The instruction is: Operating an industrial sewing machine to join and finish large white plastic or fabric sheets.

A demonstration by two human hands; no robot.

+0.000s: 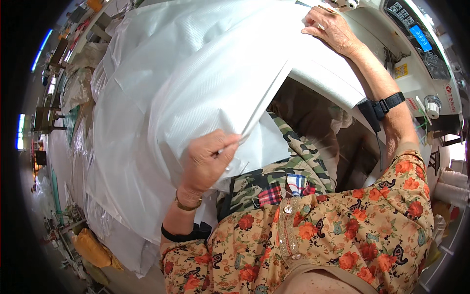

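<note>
A large sheet of white woven fabric (161, 93) spreads over the work surface and drapes down toward my lap. My left hand (209, 159) is closed in a pinch on its folded edge, at the near end of a long straight fold. Farther off to the right, my right hand (335, 32) lies on the fabric beside the sewing machine (421, 81). Its fingers are curled with the thumb pressed in, gripping the cloth near the far edge. The machine's needle area is mostly cut off at the top.
At the upper right, a dark control panel (404, 19) with a lit blue display sits on the machine. Cones of white thread (453, 183) stand at the right rim. Clear plastic wrapping (78, 73) and a yellow-orange bundle (95, 249) lie to the left.
</note>
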